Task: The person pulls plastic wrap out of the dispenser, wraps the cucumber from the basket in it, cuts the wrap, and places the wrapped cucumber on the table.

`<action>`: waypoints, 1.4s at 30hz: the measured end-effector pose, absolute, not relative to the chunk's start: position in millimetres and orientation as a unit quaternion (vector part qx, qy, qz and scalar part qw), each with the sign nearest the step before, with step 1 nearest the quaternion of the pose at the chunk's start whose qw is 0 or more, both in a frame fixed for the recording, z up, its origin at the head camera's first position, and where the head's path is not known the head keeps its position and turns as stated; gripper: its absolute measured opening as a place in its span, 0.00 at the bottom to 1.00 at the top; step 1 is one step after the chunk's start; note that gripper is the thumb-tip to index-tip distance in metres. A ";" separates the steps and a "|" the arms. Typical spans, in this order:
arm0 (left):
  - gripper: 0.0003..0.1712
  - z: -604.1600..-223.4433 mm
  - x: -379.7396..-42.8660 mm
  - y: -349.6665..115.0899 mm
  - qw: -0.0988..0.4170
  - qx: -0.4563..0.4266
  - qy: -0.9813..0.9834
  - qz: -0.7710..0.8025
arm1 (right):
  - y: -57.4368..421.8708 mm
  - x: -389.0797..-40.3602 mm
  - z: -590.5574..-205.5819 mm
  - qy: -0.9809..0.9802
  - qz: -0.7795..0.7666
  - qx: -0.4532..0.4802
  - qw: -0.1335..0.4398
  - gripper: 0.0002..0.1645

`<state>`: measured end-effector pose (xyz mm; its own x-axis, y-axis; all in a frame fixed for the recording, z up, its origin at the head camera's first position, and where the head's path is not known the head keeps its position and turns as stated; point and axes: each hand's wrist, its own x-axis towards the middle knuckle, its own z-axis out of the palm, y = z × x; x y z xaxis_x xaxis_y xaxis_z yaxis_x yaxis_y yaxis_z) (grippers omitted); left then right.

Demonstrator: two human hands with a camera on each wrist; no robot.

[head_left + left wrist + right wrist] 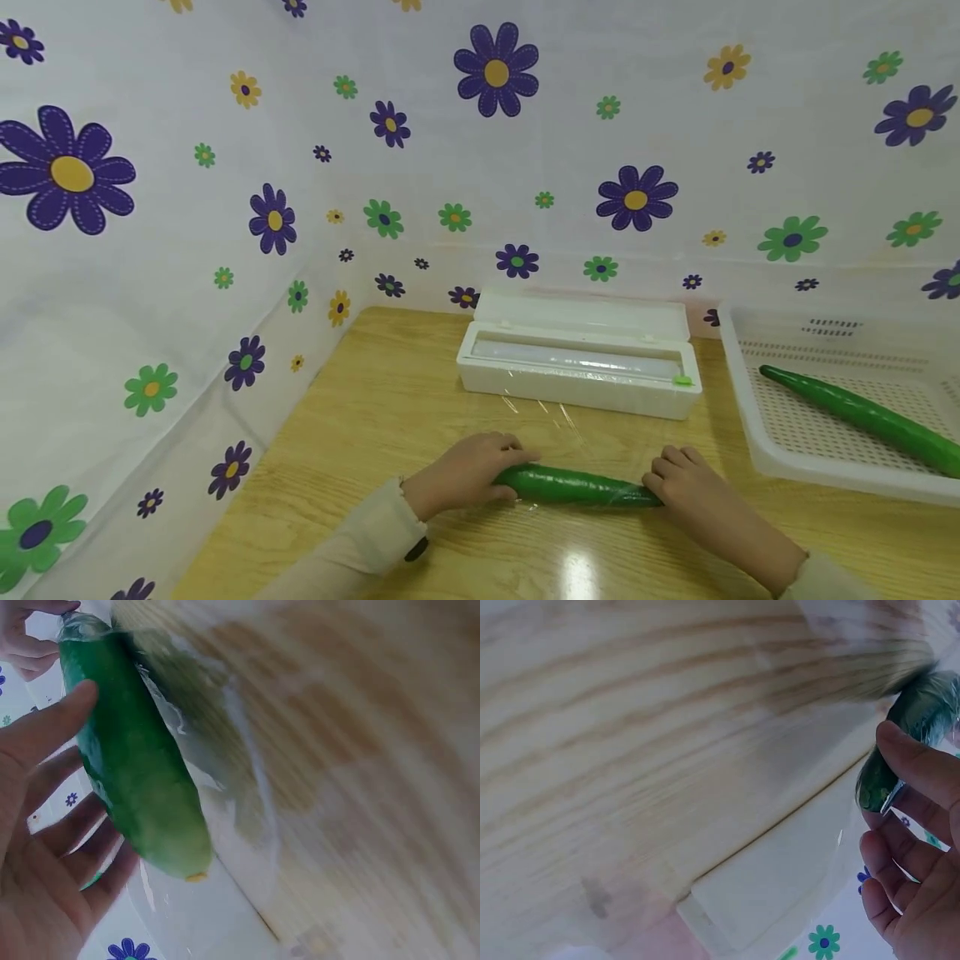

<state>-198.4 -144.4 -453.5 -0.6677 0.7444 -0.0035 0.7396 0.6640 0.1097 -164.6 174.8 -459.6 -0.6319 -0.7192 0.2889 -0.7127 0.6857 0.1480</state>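
A long green cucumber (577, 486) lies crosswise low over the wooden table in the head view, with clear plastic film (558, 414) around it and stretching back toward the white box. My left hand (468, 472) holds its left end; in the left wrist view the thumb (64, 720) lies along one side and the fingers are behind. The blunt, paler end (180, 847) stays bare there, while loose film (251, 761) hangs beside it. My right hand (701, 498) pinches the narrow right end, where the right wrist view shows film wrinkled over the cucumber (922, 709).
Behind the hands stands the white film dispenser box (577, 389), lid raised, a film roll (573, 357) inside and a green slider (682, 380) at its right. A white plastic basket (761, 442) at the right holds another cucumber (862, 410). Flowered sheeting (442, 167) encloses the table's back and left.
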 end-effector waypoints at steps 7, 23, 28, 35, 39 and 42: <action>0.13 -456.6 -178.9 -159.5 -0.138 0.452 0.880 0.035 | 177.1 -166.3 -464.8 -0.907 -0.005 0.386 0.167 0.22; 0.04 -472.7 -157.2 -153.6 -0.136 0.435 0.884 -0.107 | 175.4 -165.7 -467.3 -0.908 -0.003 0.388 0.159 0.22; 0.04 -473.5 -157.1 -154.6 -0.137 0.429 0.889 -0.085 | 175.3 -166.0 -468.2 -0.906 0.000 0.388 0.170 0.22; 0.15 -469.4 -154.9 -140.1 -0.092 0.411 0.905 -0.055 | 176.5 -167.1 -467.2 -0.909 -0.001 0.384 0.163 0.21; 0.19 -465.7 -154.2 -123.6 -0.109 0.421 0.894 -0.107 | 176.0 -167.6 -466.4 -0.909 -0.006 0.385 0.161 0.20; 0.16 -465.1 -153.8 -116.1 -0.112 0.420 0.889 -0.140 | 174.5 -168.2 -466.2 -0.908 -0.005 0.387 0.159 0.20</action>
